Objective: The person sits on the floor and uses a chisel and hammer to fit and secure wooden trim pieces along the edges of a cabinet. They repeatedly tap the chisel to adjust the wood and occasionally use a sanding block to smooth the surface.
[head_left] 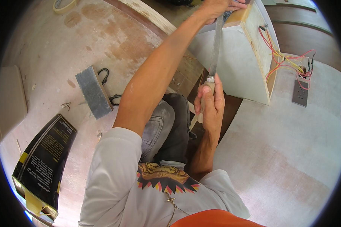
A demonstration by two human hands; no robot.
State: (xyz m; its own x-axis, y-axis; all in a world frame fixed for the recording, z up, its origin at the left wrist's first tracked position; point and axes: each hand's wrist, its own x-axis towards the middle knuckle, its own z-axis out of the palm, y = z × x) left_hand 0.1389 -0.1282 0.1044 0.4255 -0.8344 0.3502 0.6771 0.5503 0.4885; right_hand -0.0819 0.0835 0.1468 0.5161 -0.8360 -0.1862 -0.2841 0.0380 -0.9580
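Note:
My right hand is closed round the wooden handle of a long flat metal file, its thumb lying along the top. The blade points away from me, up to the picture's upper edge. There my left hand is at the far end of the file, its fingers reaching over toward the right; the upper edge cuts off part of it. Just beneath and beside that hand stands a pale box-like panel structure with a bare wooden edge.
Left of me, a grey sanding block and a black-handled tool lie on the stained pale surface. Nearby are a black printed package and a tape roll. At right, loose wires hang by a dark socket plate.

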